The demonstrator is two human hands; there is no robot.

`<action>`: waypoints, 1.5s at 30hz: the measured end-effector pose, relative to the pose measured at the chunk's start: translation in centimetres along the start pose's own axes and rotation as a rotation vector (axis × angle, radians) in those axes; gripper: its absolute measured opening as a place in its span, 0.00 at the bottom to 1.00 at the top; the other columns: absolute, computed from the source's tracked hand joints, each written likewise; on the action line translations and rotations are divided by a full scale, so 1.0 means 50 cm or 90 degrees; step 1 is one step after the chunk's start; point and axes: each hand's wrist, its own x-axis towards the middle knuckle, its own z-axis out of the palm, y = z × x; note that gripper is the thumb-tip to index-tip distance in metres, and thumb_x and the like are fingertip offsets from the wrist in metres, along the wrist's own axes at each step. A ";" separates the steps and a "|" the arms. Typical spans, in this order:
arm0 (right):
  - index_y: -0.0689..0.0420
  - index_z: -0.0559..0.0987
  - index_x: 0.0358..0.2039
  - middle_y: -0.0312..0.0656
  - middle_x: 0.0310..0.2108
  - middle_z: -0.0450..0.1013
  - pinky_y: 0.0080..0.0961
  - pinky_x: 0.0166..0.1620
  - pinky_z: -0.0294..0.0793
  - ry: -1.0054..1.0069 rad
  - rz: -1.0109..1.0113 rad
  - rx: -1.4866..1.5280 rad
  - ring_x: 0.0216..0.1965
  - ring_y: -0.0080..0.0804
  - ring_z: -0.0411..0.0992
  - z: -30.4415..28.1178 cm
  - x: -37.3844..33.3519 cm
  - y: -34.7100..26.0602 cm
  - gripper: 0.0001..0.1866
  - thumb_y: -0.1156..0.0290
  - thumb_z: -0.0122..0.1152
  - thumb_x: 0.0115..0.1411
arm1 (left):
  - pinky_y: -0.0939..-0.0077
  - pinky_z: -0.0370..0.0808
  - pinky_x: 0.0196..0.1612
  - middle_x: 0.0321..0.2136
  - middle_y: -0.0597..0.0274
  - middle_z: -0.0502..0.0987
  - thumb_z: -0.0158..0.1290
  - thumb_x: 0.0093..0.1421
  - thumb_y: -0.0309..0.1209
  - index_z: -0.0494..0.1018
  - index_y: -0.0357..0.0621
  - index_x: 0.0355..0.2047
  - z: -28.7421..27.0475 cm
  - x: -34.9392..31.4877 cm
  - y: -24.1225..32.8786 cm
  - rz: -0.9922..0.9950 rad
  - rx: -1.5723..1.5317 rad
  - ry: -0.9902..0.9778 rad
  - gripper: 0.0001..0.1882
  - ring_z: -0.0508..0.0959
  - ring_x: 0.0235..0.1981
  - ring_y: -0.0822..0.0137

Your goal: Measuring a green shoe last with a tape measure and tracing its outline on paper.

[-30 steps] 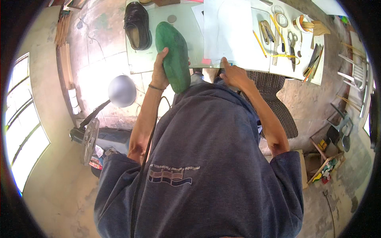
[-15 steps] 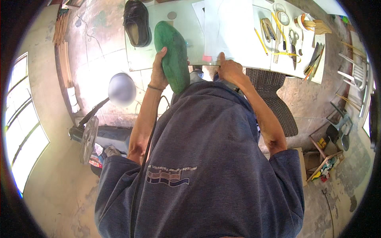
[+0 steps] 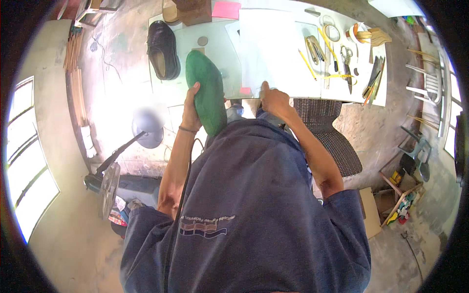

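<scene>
My left hand is closed around a green shoe last, with the thumb on its near-left side. The last stands upright in front of my shirt, its upper end over the glass-topped table. At the table's front edge is my right hand. Its index finger stretches onto the table by a large white sheet of paper; the other fingers are bent and partly hidden, and no held object shows. A black leather shoe lies left of the last.
On the table's right lie a box cutter, scissors, a yellow measuring tape, a roll of tape and several pencils and blades. A brown box stands at the back. A woven chair and a fan flank me.
The view has tilted, so the table sits lower and its back part with the brown box shows. My left hand still holds the shoe last; my right hand stays at the table edge.
</scene>
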 end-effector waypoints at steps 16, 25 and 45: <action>0.57 0.55 0.67 0.62 0.38 0.78 0.46 0.44 0.79 0.307 0.080 0.185 0.37 0.58 0.80 -0.123 0.223 0.140 0.39 0.70 0.55 0.54 | 0.61 0.81 0.45 0.43 0.43 0.78 0.49 0.65 0.55 0.65 0.30 0.58 -0.003 -0.005 0.002 -0.016 -0.014 -0.011 0.37 0.82 0.40 0.53; 0.60 0.54 0.67 0.58 0.33 0.79 0.41 0.42 0.79 0.040 0.139 0.325 0.36 0.50 0.80 -0.219 0.208 0.094 0.41 0.72 0.53 0.50 | 0.59 0.81 0.46 0.42 0.44 0.78 0.49 0.62 0.59 0.66 0.33 0.58 -0.034 -0.025 -0.002 -0.005 -0.014 -0.011 0.40 0.82 0.41 0.52; 0.60 0.64 0.65 0.57 0.47 0.77 0.40 0.47 0.78 -0.059 -0.145 0.586 0.43 0.46 0.79 -0.170 0.053 -0.120 0.43 0.41 0.62 0.62 | 0.61 0.79 0.49 0.46 0.46 0.76 0.49 0.64 0.57 0.65 0.32 0.59 0.020 0.012 0.036 0.002 -0.004 -0.030 0.39 0.80 0.44 0.54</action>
